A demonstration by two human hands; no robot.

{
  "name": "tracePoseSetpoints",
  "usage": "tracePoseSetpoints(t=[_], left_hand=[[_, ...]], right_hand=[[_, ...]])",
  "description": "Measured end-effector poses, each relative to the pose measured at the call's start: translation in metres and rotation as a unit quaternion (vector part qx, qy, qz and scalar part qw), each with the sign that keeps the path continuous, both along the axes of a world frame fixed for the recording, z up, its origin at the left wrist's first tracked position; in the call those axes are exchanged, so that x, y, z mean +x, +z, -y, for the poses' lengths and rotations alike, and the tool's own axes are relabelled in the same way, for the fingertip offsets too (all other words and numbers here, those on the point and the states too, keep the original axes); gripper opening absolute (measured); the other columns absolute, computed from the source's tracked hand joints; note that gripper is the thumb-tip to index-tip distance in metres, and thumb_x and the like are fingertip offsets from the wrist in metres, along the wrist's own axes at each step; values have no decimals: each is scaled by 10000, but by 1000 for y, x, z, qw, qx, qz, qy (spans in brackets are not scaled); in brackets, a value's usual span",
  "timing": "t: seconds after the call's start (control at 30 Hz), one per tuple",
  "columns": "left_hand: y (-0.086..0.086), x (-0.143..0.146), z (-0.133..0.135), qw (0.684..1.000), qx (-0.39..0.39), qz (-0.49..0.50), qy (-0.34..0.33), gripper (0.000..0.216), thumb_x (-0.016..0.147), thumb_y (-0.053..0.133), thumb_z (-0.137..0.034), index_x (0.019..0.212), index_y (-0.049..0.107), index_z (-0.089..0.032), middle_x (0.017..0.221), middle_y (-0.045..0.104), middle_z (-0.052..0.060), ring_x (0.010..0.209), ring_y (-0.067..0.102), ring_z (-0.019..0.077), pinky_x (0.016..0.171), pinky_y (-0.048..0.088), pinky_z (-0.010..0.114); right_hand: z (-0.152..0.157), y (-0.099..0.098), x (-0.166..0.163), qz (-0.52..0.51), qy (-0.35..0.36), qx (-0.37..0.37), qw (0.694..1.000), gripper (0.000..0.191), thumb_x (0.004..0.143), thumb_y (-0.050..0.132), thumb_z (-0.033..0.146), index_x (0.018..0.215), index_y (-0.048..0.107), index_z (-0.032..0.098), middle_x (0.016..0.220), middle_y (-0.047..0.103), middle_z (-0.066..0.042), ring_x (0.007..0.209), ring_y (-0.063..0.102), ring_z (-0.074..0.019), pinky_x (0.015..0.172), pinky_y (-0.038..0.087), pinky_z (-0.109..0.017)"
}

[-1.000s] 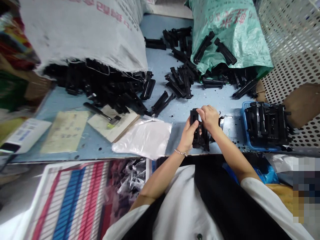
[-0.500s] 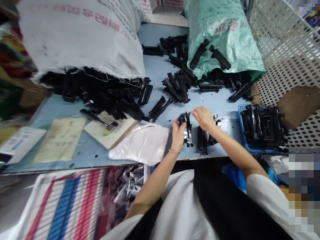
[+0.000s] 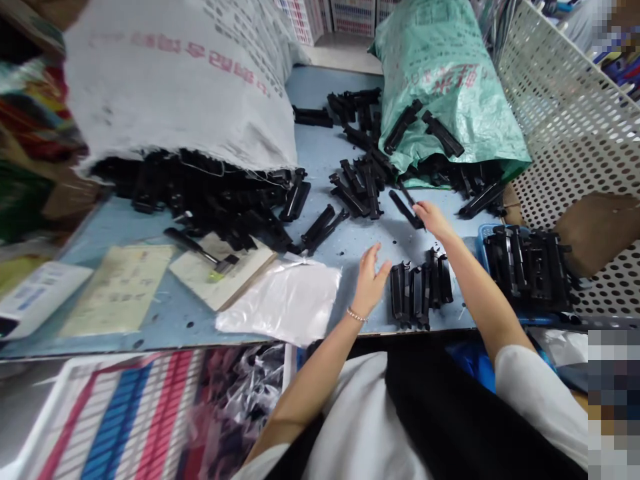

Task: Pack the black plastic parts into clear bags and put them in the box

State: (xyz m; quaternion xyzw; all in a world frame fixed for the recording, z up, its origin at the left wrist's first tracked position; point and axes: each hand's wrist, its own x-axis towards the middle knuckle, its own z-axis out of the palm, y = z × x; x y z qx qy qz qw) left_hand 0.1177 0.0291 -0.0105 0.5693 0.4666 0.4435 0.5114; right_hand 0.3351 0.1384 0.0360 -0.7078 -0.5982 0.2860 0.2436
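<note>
A long black plastic piece (image 3: 406, 209) lies on the blue table (image 3: 140, 220), and the right hand (image 3: 433, 219) has its fingertips on the near end of it; whether the grip has closed around the piece cannot be told. The left hand (image 3: 370, 283) hovers with its grip spread and holding nothing, just beside a row of black parts (image 3: 419, 288) standing side by side at the table's front edge. That row looks like finished work, and the blue tray (image 3: 483, 243) to the right is already packed with similar black parts, so a fair share seems done. Much is left, by the look of it: loose pieces (image 3: 357, 183) lie scattered mid-table, and more spill from the white sack (image 3: 185, 87) and the green sack (image 3: 450, 87) behind.
</note>
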Motion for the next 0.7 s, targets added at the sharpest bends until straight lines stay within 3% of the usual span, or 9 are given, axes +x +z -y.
tracePoseSetpoints(t=[0.07, 0.13, 0.2, 0.27, 0.37, 0.43, 0.5, 0.57, 0.7], left_hand=[[14, 1, -12, 988, -61, 141, -13, 748, 867, 572, -677, 1470, 406, -267, 1516, 480, 135, 1432, 428, 257, 1167, 360, 448], [29, 2, -17, 961, -114, 249, -35, 754, 814, 613, -715, 1402, 480, -263, 1403, 595, 115, 1351, 523, 257, 1111, 426, 429], [44, 1, -13, 944, -149, 293, -40, 679, 750, 730, -654, 1262, 579, -235, 1193, 703, 79, 1151, 653, 241, 987, 518, 387], [56, -2, -4, 940, -181, 287, -35, 563, 708, 813, -558, 1108, 630, -206, 970, 725, 28, 888, 707, 184, 788, 565, 298], [70, -5, 14, 925, -256, 274, -59, 483, 741, 764, -596, 895, 641, -154, 708, 661, 0, 571, 627, 113, 527, 490, 217], [75, -3, 23, 906, -308, 281, -80, 538, 731, 732, -658, 824, 630, -138, 660, 643, 10, 495, 582, 101, 460, 452, 213], [76, 0, 27, 895, -336, 284, -69, 566, 687, 757, -672, 808, 625, -135, 661, 651, 19, 483, 579, 104, 439, 446, 216], [74, 1, 25, 894, -346, 283, -35, 567, 673, 769, -669, 784, 625, -132, 637, 649, 21, 476, 581, 108, 434, 448, 218], [68, -9, 12, 882, -349, 314, 37, 535, 740, 738, -624, 942, 673, -132, 617, 644, -8, 483, 594, 107, 473, 466, 214]], right_hand=[[38, 2, -25, -179, 65, -41, 981, 474, 974, 400, 552, 999, 658, 155, 870, 666, -73, 763, 589, -198, 699, 471, -319], [75, 6, -47, -248, 116, -57, 960, 545, 923, 438, 673, 916, 664, 177, 797, 651, -40, 709, 576, -181, 666, 464, -308], [101, 14, -59, -205, 101, 8, 974, 581, 941, 386, 698, 838, 650, 192, 759, 630, -33, 714, 574, -181, 699, 460, -326], [110, 22, -61, -102, 56, 148, 982, 610, 983, 282, 680, 839, 631, 201, 809, 627, -58, 797, 580, -205, 777, 456, -365], [99, 26, -56, 64, 85, 340, 934, 605, 973, 274, 701, 866, 612, 212, 899, 627, -93, 899, 549, -244, 839, 426, -412], [86, 22, -55, 143, 155, 390, 897, 572, 979, 302, 672, 789, 594, 218, 828, 609, -83, 834, 520, -237, 793, 401, -401], [76, 18, -59, 180, 187, 384, 886, 551, 1020, 286, 576, 702, 559, 217, 736, 570, -68, 755, 490, -217, 742, 370, -379], [76, 17, -67, 178, 176, 339, 907, 552, 1050, 249, 503, 685, 546, 213, 697, 550, -57, 722, 482, -202, 711, 351, -357], [108, 18, -83, 118, 186, 304, 927, 585, 1065, 168, 490, 760, 578, 206, 738, 580, -52, 730, 494, -191, 702, 355, -336]])
